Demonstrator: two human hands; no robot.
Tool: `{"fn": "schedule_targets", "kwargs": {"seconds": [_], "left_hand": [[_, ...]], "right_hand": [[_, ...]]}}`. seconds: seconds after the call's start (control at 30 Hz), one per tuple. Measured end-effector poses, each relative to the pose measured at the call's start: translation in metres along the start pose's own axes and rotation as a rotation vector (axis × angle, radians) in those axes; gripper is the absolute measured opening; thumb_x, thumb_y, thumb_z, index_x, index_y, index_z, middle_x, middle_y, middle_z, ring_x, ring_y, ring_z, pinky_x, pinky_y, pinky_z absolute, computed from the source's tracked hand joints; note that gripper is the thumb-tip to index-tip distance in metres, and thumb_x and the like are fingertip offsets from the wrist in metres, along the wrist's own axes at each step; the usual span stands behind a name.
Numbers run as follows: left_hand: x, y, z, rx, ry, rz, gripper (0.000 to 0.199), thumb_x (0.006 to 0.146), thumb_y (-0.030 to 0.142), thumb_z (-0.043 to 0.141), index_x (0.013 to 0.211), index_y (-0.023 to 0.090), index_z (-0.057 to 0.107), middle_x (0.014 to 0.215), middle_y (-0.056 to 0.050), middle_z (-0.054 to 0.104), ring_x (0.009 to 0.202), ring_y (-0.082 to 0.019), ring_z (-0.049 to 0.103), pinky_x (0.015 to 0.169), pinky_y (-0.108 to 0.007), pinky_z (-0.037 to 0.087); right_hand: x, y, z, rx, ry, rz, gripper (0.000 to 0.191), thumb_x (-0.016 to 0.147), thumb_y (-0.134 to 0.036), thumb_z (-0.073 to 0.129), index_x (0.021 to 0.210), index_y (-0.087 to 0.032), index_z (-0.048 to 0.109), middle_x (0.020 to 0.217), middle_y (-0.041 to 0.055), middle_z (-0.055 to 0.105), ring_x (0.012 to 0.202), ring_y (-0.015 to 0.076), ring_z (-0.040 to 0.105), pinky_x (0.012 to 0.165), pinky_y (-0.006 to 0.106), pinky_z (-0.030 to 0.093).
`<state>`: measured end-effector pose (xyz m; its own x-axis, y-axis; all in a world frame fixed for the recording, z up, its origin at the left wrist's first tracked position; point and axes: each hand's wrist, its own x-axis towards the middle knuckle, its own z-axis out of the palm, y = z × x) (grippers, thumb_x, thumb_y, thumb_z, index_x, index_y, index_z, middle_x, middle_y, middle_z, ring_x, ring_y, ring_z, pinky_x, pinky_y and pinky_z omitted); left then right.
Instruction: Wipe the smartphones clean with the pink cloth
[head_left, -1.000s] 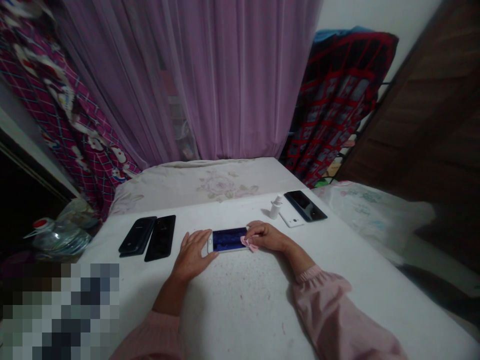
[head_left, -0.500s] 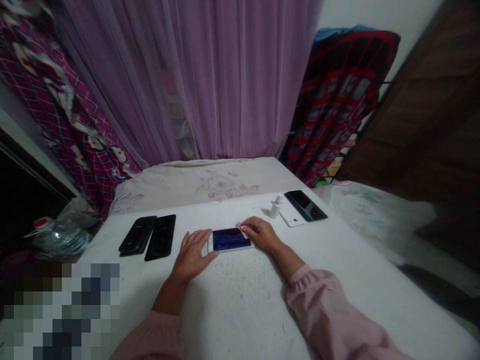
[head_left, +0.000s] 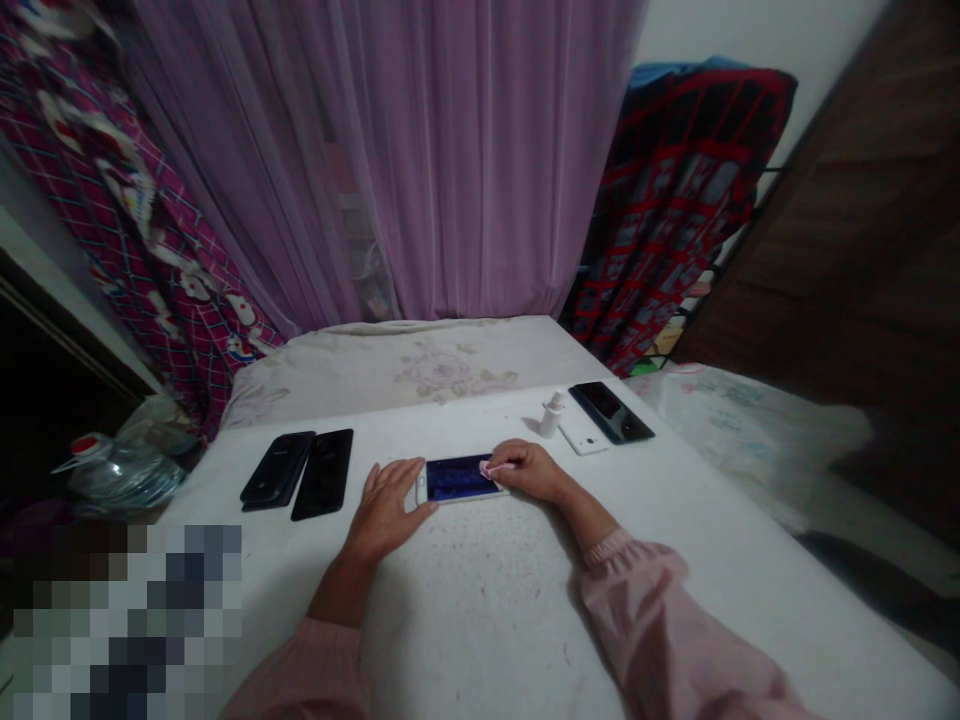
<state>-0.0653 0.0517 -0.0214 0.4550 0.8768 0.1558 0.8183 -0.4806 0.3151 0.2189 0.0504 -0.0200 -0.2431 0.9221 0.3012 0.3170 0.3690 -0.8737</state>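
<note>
Steadying the white smartphone (head_left: 459, 479), left hand (head_left: 386, 510) lies fingers spread; right hand (head_left: 529, 472) pinches pink cloth (head_left: 489, 468) on its screen (head_left: 454, 479) (display facing up).

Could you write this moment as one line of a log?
left hand: on white phone | right hand: pink cloth on screen | nearby: small white bottle

There were three black phones (head_left: 322, 474), two white phones (head_left: 582, 438), one small white bottle (head_left: 552, 416), one pink cloth (head_left: 489, 469) and two hands (head_left: 388, 506).

The bare left hand (head_left: 386, 500) was laid flat and spread, while the bare right hand (head_left: 527, 472) was curled into a pinch.
</note>
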Motion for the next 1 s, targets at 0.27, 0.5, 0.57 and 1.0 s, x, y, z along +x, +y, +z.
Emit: {"fn": "schedule_targets", "kwargs": {"seconds": [0.27,0.5,0.57,1.0], "left_hand": [[0.000,0.001,0.000,-0.002,-0.009,-0.004,0.060,0.084,0.046,0.059,0.139,0.025,0.045,0.141,-0.005,0.052,0.134,-0.026,0.041,0.116,-0.051,0.017],[-0.001,0.000,0.002,0.001,0.002,-0.001,0.060,0.084,0.046,0.059,0.139,0.026,0.045,0.141,-0.005,0.052,0.134,-0.026,0.040,0.116,-0.050,0.017],[-0.001,0.000,0.002,0.000,0.006,0.002,0.059,0.084,0.045,0.059,0.139,0.027,0.045,0.141,-0.004,0.052,0.134,-0.026,0.040,0.116,-0.050,0.017],[0.000,0.003,-0.002,0.002,-0.009,-0.014,0.060,0.083,0.043,0.060,0.138,0.026,0.046,0.140,-0.005,0.053,0.134,-0.027,0.040,0.116,-0.051,0.016]], "right_hand": [[0.000,0.001,0.001,0.007,0.045,0.082,0.020,0.077,-0.039,0.068,0.077,-0.019,0.073,0.079,0.0052,0.070,0.068,0.0155,0.064,0.063,0.026,0.049],[0.005,0.006,0.010,-0.155,0.199,0.081,0.018,0.081,-0.036,0.064,0.082,-0.020,0.073,0.086,0.0069,0.072,0.078,0.0178,0.066,0.072,0.029,0.050],[0.005,0.004,0.006,-0.094,0.155,0.090,0.022,0.080,-0.040,0.065,0.082,-0.020,0.073,0.086,0.0073,0.072,0.077,0.0175,0.066,0.070,0.029,0.051],[-0.001,-0.002,-0.003,0.016,-0.075,0.025,0.031,0.077,-0.051,0.068,0.073,-0.021,0.073,0.069,0.0034,0.070,0.066,0.0156,0.063,0.073,0.030,0.051]]}}
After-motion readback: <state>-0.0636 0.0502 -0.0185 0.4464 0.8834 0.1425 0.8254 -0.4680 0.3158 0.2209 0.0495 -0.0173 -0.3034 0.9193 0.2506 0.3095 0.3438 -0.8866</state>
